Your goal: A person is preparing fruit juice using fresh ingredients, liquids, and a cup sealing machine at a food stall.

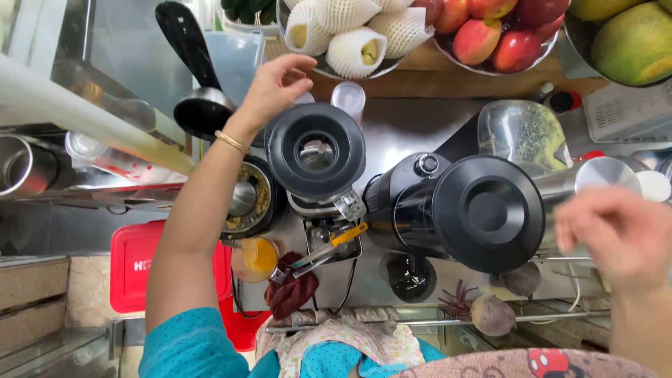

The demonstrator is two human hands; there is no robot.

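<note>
1. Left hand (276, 84) hovers open, fingers loosely curled and holding nothing, just above the blender's black round lid (316, 150).
2. Blurred right hand (619, 234) nears the glossy black juicer (483, 210); I cannot tell its grip.
3. My forearm could tip the small orange juice cup (259, 257) beneath it.

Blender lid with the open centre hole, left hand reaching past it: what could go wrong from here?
1. The left hand reaches over the blender lid; the forearm passes close above the glass of orange juice near the counter edge and could knock it.
2. The blender lid's centre hole is open, so contents might splash out if it runs.
3. The right hand is motion-blurred beside the juicer; the beetroot near the edge could get nudged off.
</note>
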